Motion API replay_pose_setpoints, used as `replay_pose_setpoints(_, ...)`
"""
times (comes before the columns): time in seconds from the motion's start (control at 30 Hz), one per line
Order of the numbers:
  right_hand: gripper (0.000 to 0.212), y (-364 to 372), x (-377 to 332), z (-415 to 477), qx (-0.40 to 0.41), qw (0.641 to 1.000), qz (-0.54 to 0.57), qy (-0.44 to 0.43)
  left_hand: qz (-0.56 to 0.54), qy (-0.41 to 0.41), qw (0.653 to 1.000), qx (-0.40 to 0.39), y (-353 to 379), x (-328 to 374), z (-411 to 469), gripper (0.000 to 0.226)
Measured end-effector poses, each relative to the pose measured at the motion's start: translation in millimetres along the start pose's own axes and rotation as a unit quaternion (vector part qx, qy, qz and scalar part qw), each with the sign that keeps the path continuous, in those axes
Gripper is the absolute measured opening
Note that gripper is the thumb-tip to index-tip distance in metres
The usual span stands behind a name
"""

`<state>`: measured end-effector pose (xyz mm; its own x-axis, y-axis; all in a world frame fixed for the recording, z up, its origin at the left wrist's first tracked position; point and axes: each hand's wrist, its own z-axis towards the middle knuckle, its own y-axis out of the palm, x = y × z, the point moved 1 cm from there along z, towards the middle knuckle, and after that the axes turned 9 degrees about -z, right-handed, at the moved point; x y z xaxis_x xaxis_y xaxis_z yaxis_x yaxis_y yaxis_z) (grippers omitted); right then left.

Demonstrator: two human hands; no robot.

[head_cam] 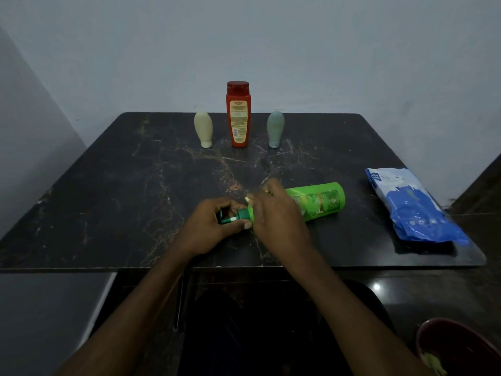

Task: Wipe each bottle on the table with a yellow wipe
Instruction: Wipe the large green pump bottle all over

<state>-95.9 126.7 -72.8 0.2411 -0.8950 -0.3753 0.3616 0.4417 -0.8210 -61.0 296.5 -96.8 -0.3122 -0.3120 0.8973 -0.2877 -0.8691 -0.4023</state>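
Head view: the left hand (217, 221) grips the pump end of the green bottle (317, 200), steadying it on its side, while the right hand (273, 210) presses a yellow wipe (248, 198) (barely visible) against its neck; three bottles stand beyond both hands.

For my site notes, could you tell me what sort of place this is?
Probably a room in a home: a dark marble-patterned table pushed against a plain painted wall, set with household toiletry bottles such as the red bottle and a blue wipes pack.
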Motion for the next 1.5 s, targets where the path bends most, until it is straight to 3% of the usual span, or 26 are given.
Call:
replay_pose_setpoints(0.1, 0.017, -2, 9, 7, 0.042, 0.998, 0.013, 0.052, 0.005, -0.002, 1.0, 0.001, 1, 1, 0, 0.025)
replay_pose_setpoints(0.2, 0.022, -1, -1, 3, -0.001, 1.0, -0.023, 0.016, 0.007, 0.001, 1.0, -0.001, 0, 1, 0, 0.025)
replay_pose_setpoints(0.3, 0.025, -2, 3, 1, 0.006, 1.0, -0.016, 0.011, 0.009, -0.002, 1.0, -0.003, 0, 1, -1, 0.025)
replay_pose_setpoints(0.57, 0.017, -57, 124, 12, 0.058, 0.967, -0.014, 0.248, -0.003, -0.013, 1.0, -0.003, -1, 2, 0, 0.025)
replay_pose_setpoints(0.8, 0.014, -43, 97, 4, 0.082, 0.964, 0.032, 0.251, 0.007, -0.006, 1.0, -0.001, -1, 1, -1, 0.026)
replay_pose_setpoints(1.0, 0.021, 6, 9, -16, 0.043, 0.998, 0.004, 0.04, 0.019, -0.001, 1.0, -0.013, -2, -2, 1, 0.025)
replay_pose_setpoints(1.07, 0.029, 13, 10, -22, 0.049, 0.999, 0.017, 0.012, 0.021, 0.001, 1.0, -0.016, -2, -3, 1, 0.025)
replay_pose_setpoints(1.17, 0.028, 3, 45, -18, 0.084, 0.995, 0.009, 0.05, 0.022, -0.006, 1.0, -0.015, -3, -4, 1, 0.026)
replay_pose_setpoints(1.33, 0.012, -30, 123, -24, 0.193, 0.957, 0.026, 0.216, 0.012, -0.006, 1.0, -0.016, 0, -1, -3, 0.023)
replay_pose_setpoints(1.5, 0.017, -20, 111, -34, 0.22, 0.947, 0.049, 0.23, -0.005, -0.006, 1.0, -0.012, 0, 0, -5, 0.019)
